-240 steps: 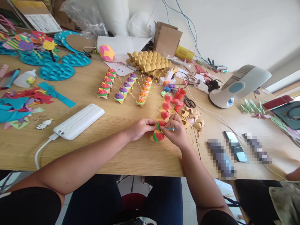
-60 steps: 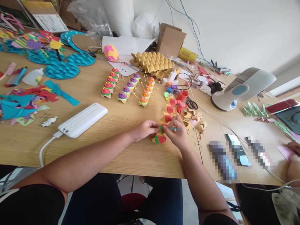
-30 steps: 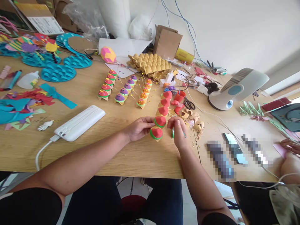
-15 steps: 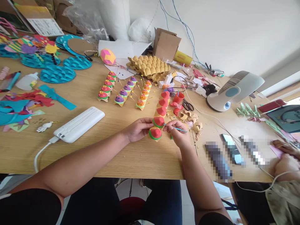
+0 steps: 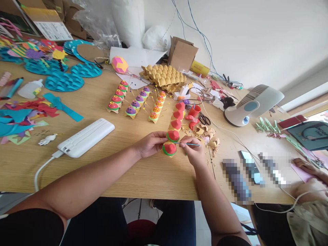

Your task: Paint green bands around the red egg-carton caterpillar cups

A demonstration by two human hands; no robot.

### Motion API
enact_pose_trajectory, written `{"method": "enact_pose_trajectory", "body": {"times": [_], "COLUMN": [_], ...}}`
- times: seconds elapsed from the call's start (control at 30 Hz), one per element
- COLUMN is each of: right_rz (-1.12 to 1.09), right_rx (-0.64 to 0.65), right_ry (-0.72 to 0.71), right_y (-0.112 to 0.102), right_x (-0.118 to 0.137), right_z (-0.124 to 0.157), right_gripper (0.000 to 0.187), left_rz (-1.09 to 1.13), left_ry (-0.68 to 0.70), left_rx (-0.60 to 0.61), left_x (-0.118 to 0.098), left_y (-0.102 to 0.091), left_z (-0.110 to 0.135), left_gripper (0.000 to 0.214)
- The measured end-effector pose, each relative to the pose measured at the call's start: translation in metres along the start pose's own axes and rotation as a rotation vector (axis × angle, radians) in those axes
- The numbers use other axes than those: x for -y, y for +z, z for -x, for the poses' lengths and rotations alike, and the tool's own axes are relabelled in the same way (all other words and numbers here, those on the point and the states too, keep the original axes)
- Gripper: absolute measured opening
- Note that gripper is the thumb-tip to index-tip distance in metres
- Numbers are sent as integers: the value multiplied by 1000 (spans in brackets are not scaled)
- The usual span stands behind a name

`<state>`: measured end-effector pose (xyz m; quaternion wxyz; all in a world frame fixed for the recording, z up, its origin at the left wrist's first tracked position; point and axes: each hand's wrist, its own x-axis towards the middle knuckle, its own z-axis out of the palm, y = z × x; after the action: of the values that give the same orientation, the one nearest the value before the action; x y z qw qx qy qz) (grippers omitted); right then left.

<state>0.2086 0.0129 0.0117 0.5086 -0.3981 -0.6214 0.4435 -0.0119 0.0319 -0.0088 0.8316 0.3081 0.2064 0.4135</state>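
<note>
In front of me lies an egg-carton strip [image 5: 176, 124] whose cups are painted red on top. The two nearest cups also carry green bands round their lower edge. My left hand [image 5: 151, 145] pinches this strip by its left side, near the second cup. Between the fingertips of my right hand [image 5: 192, 150] is a thin blue paintbrush [image 5: 192, 144], its tip at the gap between the two nearest cups. Three finished-looking strips stand beyond: a red-and-green one [image 5: 118, 95], a purple one [image 5: 137, 101] and an orange one [image 5: 157, 106], with ball-headed pins near them.
A white power bank [image 5: 86, 137] with a cable lies left. Behind are egg trays [image 5: 163, 75]. Right of the strip are a red paint cup [image 5: 194, 110], scissors [image 5: 204, 119], carton scraps [image 5: 214, 141] and a fan [image 5: 251, 106]. Another person's hands [image 5: 310, 186] rest at far right.
My right hand has shifted slightly down toward me, and the brush has swung to lie more level, its tip lower between the two nearest cups. My left hand keeps its hold.
</note>
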Motion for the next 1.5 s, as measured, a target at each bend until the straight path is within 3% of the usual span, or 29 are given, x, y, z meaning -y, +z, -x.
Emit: {"method": "enact_pose_trajectory", "body": {"times": [0.23,0.5,0.9,1.5], "right_rz": [123,276,334,380], "right_rx": [-94,-63,-25,-38], "right_ry": [-113,-137,-297,-354], "right_y": [6,7,9,9], "right_x": [3,12,13,13], "right_z": [2,1,1,1], "right_gripper": [24,23,17,22], "left_rz": [20,1,4,30], "left_ry": [-14,-3,-2,2], "left_rx": [-1,12,2,35], "left_x": [2,2,1,2], "left_y": [-1,-3,0,-1], "left_z": [-1,-1,0,0], "left_gripper": [33,30,31,32]}}
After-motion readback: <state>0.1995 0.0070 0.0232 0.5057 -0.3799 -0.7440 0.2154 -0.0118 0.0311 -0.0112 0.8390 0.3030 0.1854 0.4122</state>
